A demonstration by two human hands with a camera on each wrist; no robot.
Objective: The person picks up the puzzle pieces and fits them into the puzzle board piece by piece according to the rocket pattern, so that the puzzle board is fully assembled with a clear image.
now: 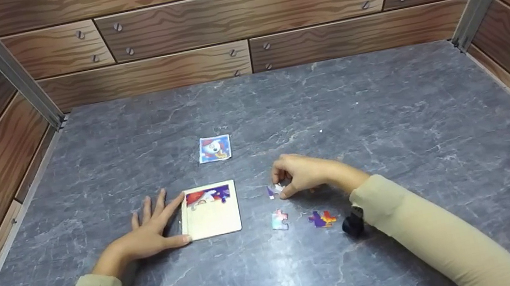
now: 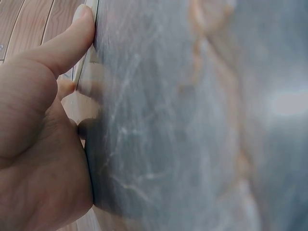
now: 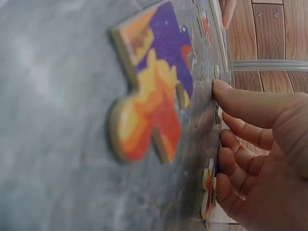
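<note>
A square wooden puzzle tray lies left of the middle, with joined red, white and purple pieces along its top. My left hand is spread beside it, thumb and index finger touching its left edge. My right hand bends over the table and pinches a white and purple puzzle piece at the tabletop. Nearer me lie a pink and light blue piece and a purple and orange piece, the latter large in the right wrist view. Another piece lies under the right fingers, mostly hidden in the head view.
A small square picture card with a blue border lies beyond the tray. Wood-patterned walls enclose the grey marbled table at the back and both sides. Small white specks dot the far right of the tabletop.
</note>
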